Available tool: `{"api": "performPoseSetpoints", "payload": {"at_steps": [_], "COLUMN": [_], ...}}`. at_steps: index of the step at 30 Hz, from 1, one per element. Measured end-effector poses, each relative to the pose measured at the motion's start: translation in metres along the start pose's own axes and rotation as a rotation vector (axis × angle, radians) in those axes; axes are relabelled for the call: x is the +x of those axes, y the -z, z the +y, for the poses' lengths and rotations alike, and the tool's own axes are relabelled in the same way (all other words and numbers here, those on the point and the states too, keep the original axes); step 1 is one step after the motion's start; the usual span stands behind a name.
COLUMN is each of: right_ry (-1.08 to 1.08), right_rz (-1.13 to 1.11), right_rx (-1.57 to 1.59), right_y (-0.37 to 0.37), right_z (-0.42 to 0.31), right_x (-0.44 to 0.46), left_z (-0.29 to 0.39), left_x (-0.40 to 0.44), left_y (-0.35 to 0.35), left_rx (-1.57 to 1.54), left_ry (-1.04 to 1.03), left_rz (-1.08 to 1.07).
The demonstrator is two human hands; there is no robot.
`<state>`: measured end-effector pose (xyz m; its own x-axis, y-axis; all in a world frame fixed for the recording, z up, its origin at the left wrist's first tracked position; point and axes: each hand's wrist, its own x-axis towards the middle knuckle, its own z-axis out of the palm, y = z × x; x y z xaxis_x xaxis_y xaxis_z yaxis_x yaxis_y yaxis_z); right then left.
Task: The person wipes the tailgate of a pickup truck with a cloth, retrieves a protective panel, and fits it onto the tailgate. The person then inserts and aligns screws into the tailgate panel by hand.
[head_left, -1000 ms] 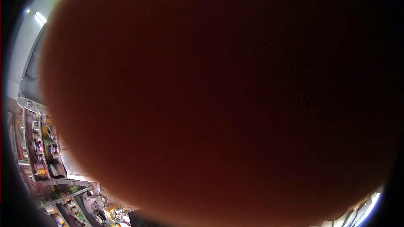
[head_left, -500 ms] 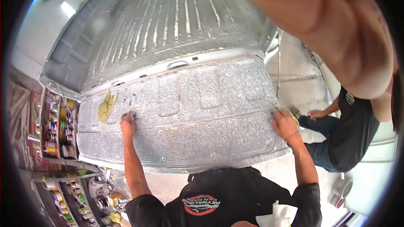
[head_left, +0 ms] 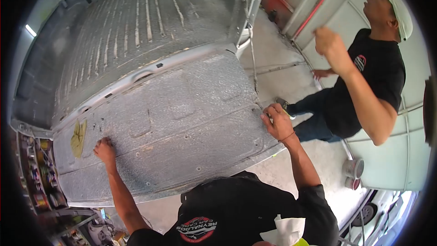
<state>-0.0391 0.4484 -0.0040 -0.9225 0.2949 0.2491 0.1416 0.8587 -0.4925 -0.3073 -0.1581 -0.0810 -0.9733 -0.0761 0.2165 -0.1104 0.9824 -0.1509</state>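
Observation:
A lowered pickup tailgate (head_left: 173, 132), rough and grey with whitish scuffs, lies flat before me. My left hand (head_left: 105, 150) rests on its left part, fingers closed and curled down; a small dark thing seems to be under the fingertips, but I cannot make it out. Just left of that hand lies a creased olive-yellow sheet (head_left: 78, 139). My right hand (head_left: 277, 123) is at the tailgate's right edge, fingers loosely bent and apart, with nothing visible in them. Whether its fingertips touch the edge is unclear.
Beyond the tailgate is the ribbed truck bed (head_left: 132, 32). To my right stands a co-worker (head_left: 373, 68) in a cap, one arm raised. Paint cans fill a shelf (head_left: 38, 173) at left. A bucket (head_left: 353, 168) stands by the right wall.
The co-worker's arm has drawn back from close in front of the camera. My view has turned to the right. My right hand's fingers are more bent; my left hand remains on the tailgate.

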Motion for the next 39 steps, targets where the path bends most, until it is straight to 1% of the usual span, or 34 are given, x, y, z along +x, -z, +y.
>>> {"api": "performPoseSetpoints", "payload": {"at_steps": [1, 2, 4, 5, 7, 8, 9, 10, 11, 12, 13, 14, 15, 16, 17, 19, 21, 22, 23, 24, 25, 26, 27, 28, 30, 31, 33, 37, 39], "right_ry": [-0.045, -0.061, -0.093, -0.172, -0.163, -0.066, 0.026, 0.137, 0.177, 0.163, 0.092, 0.024, -0.005, -0.02, -0.013, -0.021, -0.236, -0.245, -0.274, -0.301, -0.514, -0.729, -0.74, -0.724, -0.614, -0.606, -0.329, -0.287, -0.218], "right_rz": [-0.004, -0.009, 0.041, -0.021, -0.059, -0.058, -0.085, -0.078, -0.094, -0.089, -0.084, -0.073, -0.123, -0.116, -0.111, -0.093, -0.063, -0.058, 0.005, 0.066, 0.097, 0.131, 0.212, 0.147, 0.003, -0.003, -0.056, -0.113, -0.143], "right_rx": [0.016, 0.009, 0.045, 0.085, 0.137, 0.227, 0.309, 0.37, 0.428, 0.43, 0.518, 0.604, 0.556, 0.561, 0.562, 0.568, 0.63, 0.631, 0.667, 0.704, 0.825, 0.94, 0.947, 0.825, 0.49, 0.482, 0.263, 0.243, 0.244], "right_y": [0.005, 0.005, 0.009, 0.012, -0.001, -0.012, -0.018, -0.028, -0.029, -0.035, -0.041, -0.042, -0.03, -0.026, -0.024, -0.022, -0.022, -0.025, -0.029, -0.027, -0.021, -0.013, -0.013, -0.008, 0.001, 0.002, -0.002, -0.012, -0.017], "right_z": [-0.004, -0.013, -0.024, -0.037, -0.058, -0.073, -0.093, -0.107, -0.126, -0.127, -0.126, -0.125, -0.118, -0.114, -0.112, -0.105, -0.094, -0.084, -0.073, -0.066, -0.062, -0.058, -0.047, -0.034, -0.023, -0.021, -0.016, -0.02, -0.021], "right_x": [-0.002, 0.0, -0.006, -0.008, -0.025, -0.034, -0.04, -0.048, -0.05, -0.061, -0.072, -0.074, -0.079, -0.083, -0.089, -0.098, -0.106, -0.111, -0.116, -0.117, -0.118, -0.114, -0.112, -0.111, -0.103, -0.1, -0.092, -0.084, -0.083], "left_z": [0.0, -0.001, 0.002, 0.018, 0.091, 0.135, 0.175, 0.204, 0.234, 0.254, 0.266, 0.27, 0.273, 0.277, 0.281, 0.292, 0.309, 0.316, 0.324, 0.337, 0.351, 0.366, 0.38, 0.391, 0.405, 0.403, 0.4, 0.383, 0.383], "left_x": [-0.008, -0.004, -0.005, -0.011, -0.061, -0.095, -0.132, -0.156, -0.182, -0.194, -0.199, -0.198, -0.196, -0.196, -0.2, -0.211, -0.224, -0.23, -0.229, -0.222, -0.212, -0.198, -0.186, -0.18, -0.174, -0.174, -0.169, -0.175, -0.18], "left_y": [-0.002, -0.004, 0.0, 0.018, 0.079, 0.117, 0.138, 0.162, 0.159, 0.157, 0.155, 0.155, 0.155, 0.155, 0.153, 0.147, 0.145, 0.146, 0.154, 0.167, 0.174, 0.171, 0.167, 0.168, 0.171, 0.167, 0.158, 0.154, 0.16], "left_rx": [0.029, 0.026, -0.195, -0.305, -1.331, -1.612, -1.658, -1.411, -1.859, -1.895, -1.916, -1.903, -1.824, -1.739, -1.721, -1.56, -1.535, -1.529, -1.524, -1.381, -1.228, -1.147, -1.038, -1.041, -0.475, -0.485, -0.36, -0.395, -0.391], "left_ry": [-0.046, -0.06, -0.117, -0.208, -0.045, -0.188, -0.143, -0.394, -0.45, -0.336, -0.213, -0.223, -0.264, -0.297, -0.294, -0.394, -0.411, -0.413, -0.414, -0.633, -0.831, -1.127, -1.383, -1.383, -1.329, -1.32, -1.086, -1.077, -1.139], "left_rz": [0.135, 0.125, 0.334, 0.392, -0.112, -0.327, -0.522, -0.688, -0.996, -1.193, -1.39, -1.402, -1.49, -1.576, -1.591, -1.57, -1.584, -1.586, -1.591, -1.407, -1.212, -0.879, -0.526, -0.525, -0.437, -0.434, -0.659, -0.621, -0.647]}}
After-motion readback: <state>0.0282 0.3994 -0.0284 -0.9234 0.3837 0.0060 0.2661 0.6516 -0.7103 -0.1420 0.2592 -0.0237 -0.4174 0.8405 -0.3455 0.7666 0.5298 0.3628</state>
